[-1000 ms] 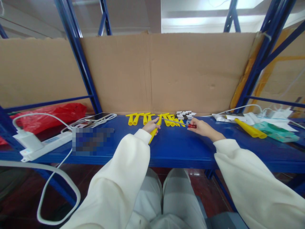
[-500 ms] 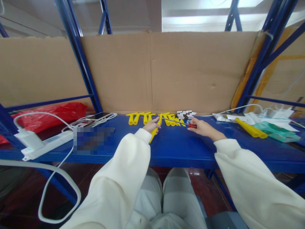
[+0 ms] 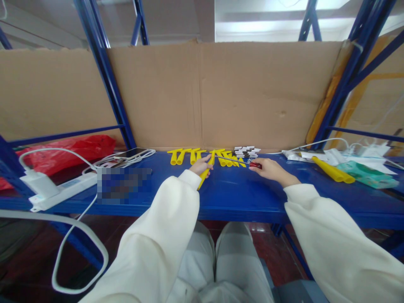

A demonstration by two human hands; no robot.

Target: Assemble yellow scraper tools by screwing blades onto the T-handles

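Left hand (image 3: 200, 167) closed around yellow tube (image 3: 203, 178), tube slanting above blue tabletop (image 3: 233, 193). Right hand (image 3: 269, 170) curled closed on red-handled screwdriver (image 3: 256, 166), thin shaft pointing left toward tube's upper end; whether tip touches, cannot tell. Just beyond hands, row of yellow T-shaped pieces (image 3: 180, 157) and stack of black-and-white pieces (image 3: 247, 152) near cardboard wall (image 3: 164, 92). Far left: white power strip (image 3: 67, 190), red plastic bag (image 3: 72, 152). Far right: more yellow tubes (image 3: 331, 170) beside green packet (image 3: 368, 174).
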